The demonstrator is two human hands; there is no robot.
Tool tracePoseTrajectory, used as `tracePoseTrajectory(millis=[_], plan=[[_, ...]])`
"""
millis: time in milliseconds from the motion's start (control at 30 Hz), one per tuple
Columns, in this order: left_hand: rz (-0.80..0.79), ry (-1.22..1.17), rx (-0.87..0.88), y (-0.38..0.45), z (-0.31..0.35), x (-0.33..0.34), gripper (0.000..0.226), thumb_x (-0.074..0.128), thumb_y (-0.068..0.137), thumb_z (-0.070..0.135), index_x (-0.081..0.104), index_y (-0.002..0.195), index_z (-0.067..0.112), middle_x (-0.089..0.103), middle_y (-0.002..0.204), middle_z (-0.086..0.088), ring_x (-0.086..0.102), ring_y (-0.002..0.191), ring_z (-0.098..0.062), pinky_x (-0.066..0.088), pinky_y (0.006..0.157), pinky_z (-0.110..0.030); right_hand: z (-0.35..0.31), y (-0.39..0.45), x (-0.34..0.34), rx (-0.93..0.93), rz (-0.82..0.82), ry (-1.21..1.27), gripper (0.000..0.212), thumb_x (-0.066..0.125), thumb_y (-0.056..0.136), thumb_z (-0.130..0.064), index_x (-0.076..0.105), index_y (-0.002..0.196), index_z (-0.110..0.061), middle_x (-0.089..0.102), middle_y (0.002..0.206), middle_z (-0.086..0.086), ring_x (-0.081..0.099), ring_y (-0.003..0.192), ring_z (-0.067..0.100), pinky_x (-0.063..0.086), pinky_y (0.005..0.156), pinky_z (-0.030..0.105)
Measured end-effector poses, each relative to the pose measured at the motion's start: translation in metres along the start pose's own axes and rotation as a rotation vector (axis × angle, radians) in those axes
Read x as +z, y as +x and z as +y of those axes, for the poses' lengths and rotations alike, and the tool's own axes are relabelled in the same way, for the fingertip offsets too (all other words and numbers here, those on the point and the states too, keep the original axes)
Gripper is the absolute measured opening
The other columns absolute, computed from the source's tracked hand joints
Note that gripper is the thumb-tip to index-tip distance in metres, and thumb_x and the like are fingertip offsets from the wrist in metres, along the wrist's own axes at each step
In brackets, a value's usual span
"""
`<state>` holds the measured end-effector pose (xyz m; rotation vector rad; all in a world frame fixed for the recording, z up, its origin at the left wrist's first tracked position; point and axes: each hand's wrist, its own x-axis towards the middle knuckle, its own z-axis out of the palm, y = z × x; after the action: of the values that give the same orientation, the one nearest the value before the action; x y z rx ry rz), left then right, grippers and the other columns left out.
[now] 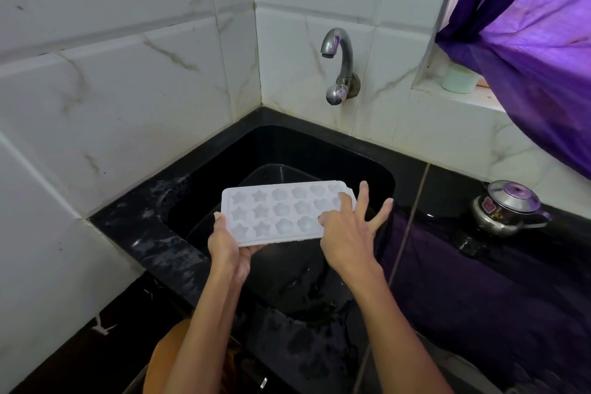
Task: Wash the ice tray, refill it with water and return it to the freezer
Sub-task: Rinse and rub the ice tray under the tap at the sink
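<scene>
A white ice tray [275,211] with star and flower shaped cells is held flat over the black sink [377,169]. My left hand [228,248] grips its near left corner from below, thumb on the rim. My right hand [350,233] rests on the tray's right end, thumb and index finger pressing into the cells, the other fingers spread apart past the edge. The steel tap [340,64] on the tiled wall above the sink has no water running from its spout.
A dark basin [281,176] sits inside the sink under the tray. On the black counter at the right stands a steel kettle [507,208]. A purple curtain [531,41] hangs at the upper right, a pale green container [459,80] on the ledge beneath it.
</scene>
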<state>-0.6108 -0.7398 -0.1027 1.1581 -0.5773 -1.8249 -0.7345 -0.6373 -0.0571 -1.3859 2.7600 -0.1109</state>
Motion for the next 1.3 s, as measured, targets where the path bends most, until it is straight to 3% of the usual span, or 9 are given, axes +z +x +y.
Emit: tracePoseTrajectory(millis=[200, 433, 600, 733, 1100, 1200, 1300], plan=[[-0.016, 0.018, -0.012, -0.001, -0.002, 0.001, 0.042, 0.031, 0.101, 0.046, 0.061, 0.097, 0.016, 0.07, 0.098, -0.008, 0.067, 0.09, -0.029, 0.055, 0.075, -0.051, 0.007, 0.005, 0.0, 0.07, -0.029, 0.035, 0.021, 0.05, 0.095, -0.017, 0.07, 0.096, -0.024, 0.021, 0.154, 0.014, -0.018, 0.144, 0.042, -0.019, 0.103, 0.071], [0.002, -0.008, -0.009, 0.001, -0.002, 0.001, 0.04, 0.032, 0.101, 0.045, 0.06, 0.095, 0.016, 0.069, 0.098, -0.01, 0.067, 0.088, -0.03, 0.055, 0.07, -0.05, 0.006, 0.005, 0.003, 0.046, -0.003, -0.005, 0.034, 0.052, 0.088, -0.005, 0.069, 0.104, -0.029, 0.026, 0.151, 0.012, -0.018, 0.144, 0.042, -0.021, 0.1, 0.07], [-0.012, -0.002, -0.011, 0.001, -0.002, 0.001, 0.042, 0.032, 0.101, 0.045, 0.061, 0.095, 0.015, 0.069, 0.098, -0.009, 0.067, 0.088, -0.029, 0.055, 0.07, -0.05, 0.001, 0.005, 0.002, 0.068, -0.024, -0.011, 0.024, 0.056, 0.088, -0.009, 0.069, 0.098, -0.026, 0.018, 0.155, 0.015, -0.018, 0.144, 0.043, -0.02, 0.1, 0.071], [-0.009, 0.019, 0.005, 0.002, -0.001, 0.001, 0.043, 0.031, 0.101, 0.046, 0.062, 0.096, 0.016, 0.07, 0.098, -0.008, 0.068, 0.089, -0.029, 0.055, 0.07, -0.049, 0.0, 0.006, 0.002, 0.054, -0.037, -0.024, 0.023, 0.056, 0.087, -0.008, 0.069, 0.096, -0.024, 0.028, 0.149, 0.013, -0.016, 0.144, 0.043, -0.019, 0.101, 0.071], [0.005, 0.01, -0.003, 0.005, -0.003, 0.001, 0.042, 0.032, 0.101, 0.046, 0.061, 0.097, 0.016, 0.07, 0.098, -0.008, 0.068, 0.088, -0.028, 0.055, 0.069, -0.048, 0.004, 0.003, 0.003, 0.074, -0.036, 0.022, 0.046, 0.05, 0.082, 0.003, 0.066, 0.107, -0.033, 0.031, 0.146, 0.013, -0.016, 0.144, 0.043, -0.018, 0.103, 0.072], [-0.003, 0.023, -0.008, 0.006, -0.004, 0.0, 0.042, 0.032, 0.101, 0.047, 0.062, 0.098, 0.016, 0.071, 0.098, -0.008, 0.069, 0.087, -0.028, 0.055, 0.069, -0.048, 0.001, 0.001, 0.0, 0.096, 0.03, 0.038, 0.034, 0.048, 0.088, -0.003, 0.058, 0.112, -0.024, 0.031, 0.147, 0.014, -0.014, 0.145, 0.043, -0.016, 0.103, 0.072], [-0.008, 0.029, -0.008, 0.007, -0.004, 0.001, 0.043, 0.032, 0.1, 0.048, 0.062, 0.099, 0.016, 0.071, 0.098, -0.008, 0.069, 0.087, -0.027, 0.056, 0.067, -0.047, -0.005, -0.001, 0.0, 0.057, 0.125, 0.079, 0.043, 0.048, 0.08, 0.007, 0.053, 0.111, -0.022, 0.031, 0.146, 0.014, -0.013, 0.145, 0.041, -0.015, 0.106, 0.071]])
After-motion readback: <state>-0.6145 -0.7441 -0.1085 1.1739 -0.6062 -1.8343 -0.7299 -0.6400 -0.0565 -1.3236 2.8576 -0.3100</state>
